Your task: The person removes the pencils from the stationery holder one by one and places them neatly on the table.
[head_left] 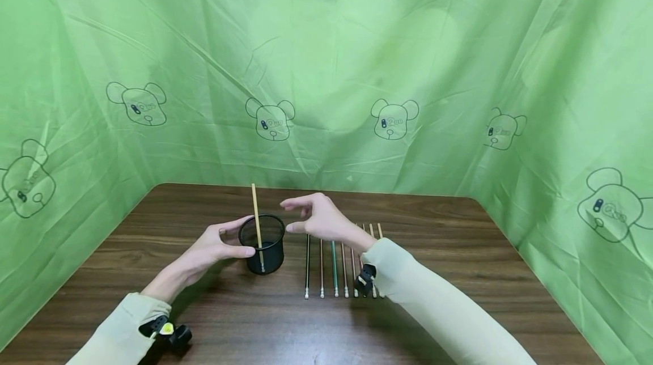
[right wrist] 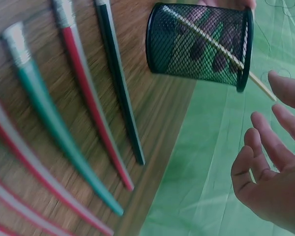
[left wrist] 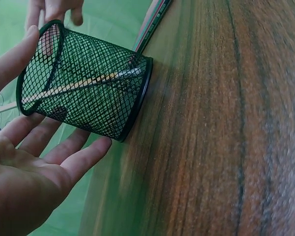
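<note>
A black mesh pen cup (head_left: 270,261) stands upright on the table, left of the middle. My left hand (head_left: 209,247) grips its left side, thumb near the rim; the left wrist view shows the fingers along the mesh (left wrist: 88,78). One light wood-coloured pencil (head_left: 255,206) leans inside, its metal-banded end down and its other end above the rim. Just right of the cup, my right hand (head_left: 323,217) hovers with bent, parted fingers and holds nothing. In the right wrist view, its fingertips are close to that pencil's upper end (right wrist: 263,88).
Several pencils lie side by side right of the cup, eraser ends towards me: a dark one (head_left: 308,268), a red one (right wrist: 91,98), a green one (head_left: 334,268) and others partly under my right forearm. A green cloth (head_left: 331,70) surrounds the brown wooden table (head_left: 245,325).
</note>
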{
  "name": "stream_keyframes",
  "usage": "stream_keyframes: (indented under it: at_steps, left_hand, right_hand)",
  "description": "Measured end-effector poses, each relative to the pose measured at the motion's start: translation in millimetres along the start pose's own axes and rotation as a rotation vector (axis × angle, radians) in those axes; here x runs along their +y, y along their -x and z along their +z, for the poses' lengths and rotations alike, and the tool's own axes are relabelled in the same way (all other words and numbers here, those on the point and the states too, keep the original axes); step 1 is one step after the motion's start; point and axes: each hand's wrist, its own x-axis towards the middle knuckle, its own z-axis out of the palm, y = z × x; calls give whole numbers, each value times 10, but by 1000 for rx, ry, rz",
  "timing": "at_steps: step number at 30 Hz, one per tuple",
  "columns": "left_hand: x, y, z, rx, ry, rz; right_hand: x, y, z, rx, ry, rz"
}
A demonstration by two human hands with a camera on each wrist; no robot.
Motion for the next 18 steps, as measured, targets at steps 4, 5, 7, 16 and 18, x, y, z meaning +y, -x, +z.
stream_keyframes:
  at_steps: [4, 5, 7, 16, 18]
  left_hand:
    - [1, -10, 2, -7, 8, -8]
    - [0, -13, 2, -8, 10, -10]
    - [4, -11, 4, -12, 12, -5]
    - [-26, -13, -5, -30, 67, 5]
    - [-29, -18, -2, -33, 76, 2]
  right_hand:
    - [-62, -100, 103, 1, 12, -9]
    - [-73, -121, 127, 3, 16, -8]
    - [-92, -165, 172, 5, 25, -5]
    - [-140, -296, 333, -1, 53, -39]
    - [-135, -310, 359, -4, 58, -38]
